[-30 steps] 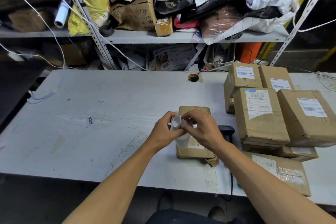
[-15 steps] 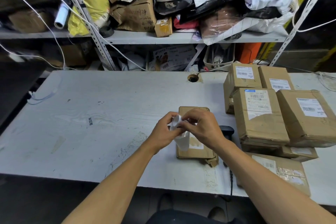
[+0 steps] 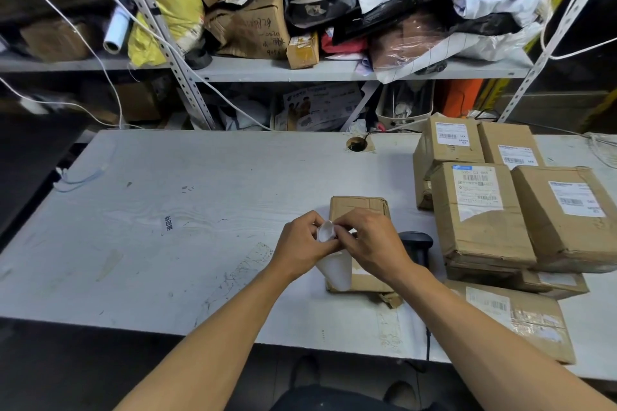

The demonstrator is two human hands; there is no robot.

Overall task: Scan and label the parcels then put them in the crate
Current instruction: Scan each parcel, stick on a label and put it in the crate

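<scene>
While your left hand (image 3: 302,245) and right hand (image 3: 370,243) pinched the white label (image 3: 329,245) above the parcel (image 3: 359,210), peeling slowly looked wisest. You needed its backing off cleanly, corners flat.

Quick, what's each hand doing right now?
Left hand: pinching the white label.
Right hand: pinching the same label, above the parcel.

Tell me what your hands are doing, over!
Both hands, left and right, pinching white label. Flat parcel underneath, unlabelled. Scanner beside it.
</scene>
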